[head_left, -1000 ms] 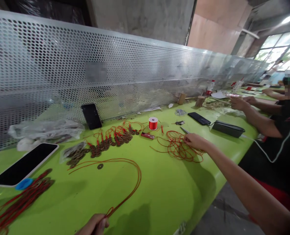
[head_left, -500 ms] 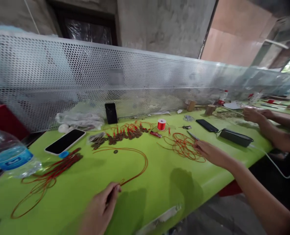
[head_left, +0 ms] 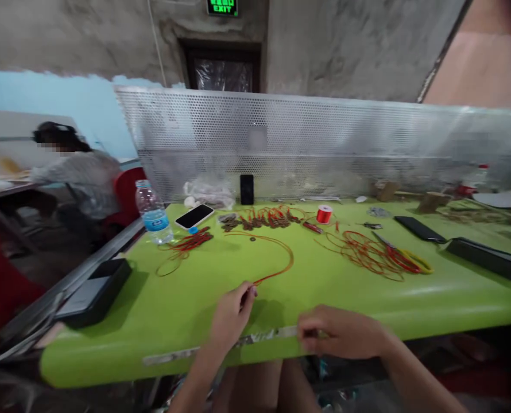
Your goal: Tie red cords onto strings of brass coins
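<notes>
My left hand (head_left: 235, 312) is closed in a pinch on the end of a red cord (head_left: 290, 259). From the fingers the cord curves away over the green table and back to the left, around a single dark coin (head_left: 252, 239). My right hand (head_left: 337, 331) is over the table's front edge, fingers loosely curled, with a gap beside the thumb. It is slightly blurred, and no object shows in it. Scissors (head_left: 410, 261) with yellow and red handles lie on a loose heap of red cord (head_left: 363, 252) at the right.
Strung coins (head_left: 273, 219) lie near a red thread spool (head_left: 324, 215). Tied red cords (head_left: 186, 245), a phone (head_left: 194, 216) and a water bottle (head_left: 154, 215) stand left. A black case (head_left: 488, 257) lies right. Behind runs a perforated divider (head_left: 324, 143); a seated person (head_left: 83, 172) is far left.
My right hand has let go of the scissors on the cord heap and come back toward the front edge. My left hand still pinches the cord. The view has swung left.
</notes>
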A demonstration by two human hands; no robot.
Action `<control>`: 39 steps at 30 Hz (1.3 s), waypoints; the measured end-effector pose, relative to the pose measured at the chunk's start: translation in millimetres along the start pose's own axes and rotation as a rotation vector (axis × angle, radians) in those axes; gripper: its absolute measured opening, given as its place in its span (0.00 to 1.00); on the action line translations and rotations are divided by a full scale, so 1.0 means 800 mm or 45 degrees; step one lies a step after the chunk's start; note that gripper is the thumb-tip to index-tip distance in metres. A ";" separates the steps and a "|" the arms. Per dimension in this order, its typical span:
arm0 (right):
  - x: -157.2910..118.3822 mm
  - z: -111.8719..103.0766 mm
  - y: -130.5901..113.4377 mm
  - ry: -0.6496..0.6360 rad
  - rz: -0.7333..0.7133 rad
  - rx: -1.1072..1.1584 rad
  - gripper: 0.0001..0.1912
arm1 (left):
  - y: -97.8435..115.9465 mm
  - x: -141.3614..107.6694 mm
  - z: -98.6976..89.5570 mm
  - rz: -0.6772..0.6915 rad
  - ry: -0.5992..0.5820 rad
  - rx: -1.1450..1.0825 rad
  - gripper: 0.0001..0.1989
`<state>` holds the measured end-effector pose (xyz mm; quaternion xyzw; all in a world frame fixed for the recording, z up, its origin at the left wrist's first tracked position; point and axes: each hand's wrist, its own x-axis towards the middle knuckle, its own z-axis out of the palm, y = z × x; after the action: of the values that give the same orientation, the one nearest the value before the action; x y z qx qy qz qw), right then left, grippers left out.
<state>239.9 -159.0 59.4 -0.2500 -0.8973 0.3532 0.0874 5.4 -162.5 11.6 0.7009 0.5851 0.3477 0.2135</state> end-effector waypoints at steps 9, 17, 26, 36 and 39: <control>0.133 0.057 0.041 0.733 -0.014 0.625 0.13 | -0.003 -0.007 0.002 0.084 0.111 -0.027 0.15; 0.124 0.062 0.049 0.830 0.052 0.537 0.17 | -0.005 -0.010 0.007 0.085 0.132 -0.039 0.16; 0.119 0.063 0.044 0.827 0.106 0.428 0.17 | -0.008 -0.008 0.010 0.043 0.208 -0.203 0.12; 0.117 0.069 0.049 0.771 0.102 0.413 0.14 | -0.013 -0.012 0.014 -0.041 0.254 -0.234 0.13; 0.114 0.071 0.044 0.869 0.029 0.279 0.12 | -0.014 -0.011 0.016 -0.069 0.257 -0.304 0.13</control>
<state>156.2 -124.3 -8.2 -0.3529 -0.7703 0.3443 0.4045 6.4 -167.1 -7.1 0.6160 0.5767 0.4776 0.2446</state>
